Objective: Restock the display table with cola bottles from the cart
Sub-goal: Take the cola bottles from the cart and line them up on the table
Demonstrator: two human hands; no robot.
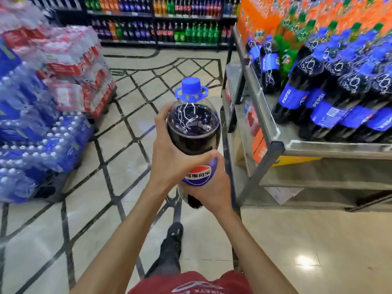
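Observation:
I hold one large cola bottle [193,132] upright in front of me, with a blue cap, a blue carry ring and a blue label. My left hand [169,153] grips its shoulder and left side. My right hand [210,187] wraps the lower part from the right, under the label. The metal display table [331,148] stands to the right. Several matching cola bottles [339,92] stand packed on its top. The cart is not in view.
Shrink-wrapped packs of water bottles [42,128] are stacked on the left. Drink shelves [161,20] line the back wall. Orange cartons [263,18] and green bottles sit at the table's far end. Tiled floor [118,115] lies open ahead, between the stacks and the table.

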